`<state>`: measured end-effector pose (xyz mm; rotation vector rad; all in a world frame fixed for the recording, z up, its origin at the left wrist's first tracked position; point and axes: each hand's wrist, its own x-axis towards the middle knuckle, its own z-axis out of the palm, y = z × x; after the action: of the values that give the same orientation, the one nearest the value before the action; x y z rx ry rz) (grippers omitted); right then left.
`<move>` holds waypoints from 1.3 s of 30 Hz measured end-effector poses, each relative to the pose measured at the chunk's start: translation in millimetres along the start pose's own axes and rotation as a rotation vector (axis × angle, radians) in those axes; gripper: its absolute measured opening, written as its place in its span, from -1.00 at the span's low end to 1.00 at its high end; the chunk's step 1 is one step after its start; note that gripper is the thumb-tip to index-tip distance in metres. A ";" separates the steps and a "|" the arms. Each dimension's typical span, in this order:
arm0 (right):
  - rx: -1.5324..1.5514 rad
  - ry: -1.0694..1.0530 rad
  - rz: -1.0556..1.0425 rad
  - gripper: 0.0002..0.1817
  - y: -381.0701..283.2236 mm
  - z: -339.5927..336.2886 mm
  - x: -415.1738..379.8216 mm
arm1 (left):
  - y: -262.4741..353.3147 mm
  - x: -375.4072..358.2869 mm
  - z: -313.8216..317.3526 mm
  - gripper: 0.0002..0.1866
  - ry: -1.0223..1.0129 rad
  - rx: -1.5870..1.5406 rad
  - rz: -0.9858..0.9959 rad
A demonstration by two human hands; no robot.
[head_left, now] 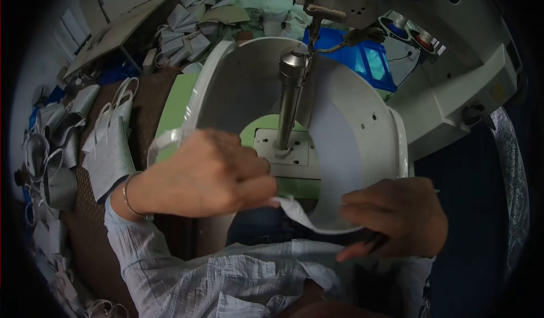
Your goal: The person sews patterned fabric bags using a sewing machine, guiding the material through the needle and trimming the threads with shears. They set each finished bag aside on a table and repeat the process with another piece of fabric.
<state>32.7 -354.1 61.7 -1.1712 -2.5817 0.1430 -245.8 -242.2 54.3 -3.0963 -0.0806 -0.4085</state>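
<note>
A white bag body (340,120) forms a wide ring around the metal post (292,86) of a sewing machine. My left hand (218,176) is closed in a fist at the near left of the ring, with a twisted white edge strip (297,211) running from its fingers. At the near right, my right hand (396,216) has its fingers bent around the bag's rim, and a small dark object (377,240) shows by its fingertips, too unclear to name. The machine's needle head (311,29) stands above the post top.
White bag pieces (110,142) with handles lie at the left on a brown surface (150,105). A blue crate (362,63) stands behind the ring. Thread spools (399,23) sit at the upper right beside the machine arm (464,91). More grey-white pieces (190,35) are piled behind.
</note>
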 end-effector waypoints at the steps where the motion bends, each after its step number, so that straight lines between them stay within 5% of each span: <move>1: -0.037 0.088 0.005 -0.68 3.1 -4.1 -1.7 | -7.6 1.5 -3.8 -0.75 0.104 0.034 -0.080; 8: -0.115 0.421 0.184 -0.65 82.8 15.8 34.0 | -57.4 18.3 10.0 -0.57 0.533 0.376 -0.286; 10: 0.127 0.499 0.384 -0.61 94.4 21.1 44.7 | -63.0 21.4 12.2 -0.64 0.512 0.366 -0.294; 14: 0.104 0.459 0.492 -0.55 107.0 18.2 68.6 | -82.0 33.5 11.7 -0.85 0.558 0.094 -0.303; 24: -0.016 0.373 0.610 -0.46 131.4 11.3 78.9 | -113.9 60.8 -2.8 -0.82 0.255 0.003 -0.516; 39: 0.059 0.347 0.638 -0.56 134.7 6.4 77.6 | -126.3 61.3 0.2 -0.80 0.274 -0.213 -0.518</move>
<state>79.2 -206.6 44.9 -1.7769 -1.8295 0.1342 -193.4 -113.1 71.4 -3.1463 -0.8969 -0.8994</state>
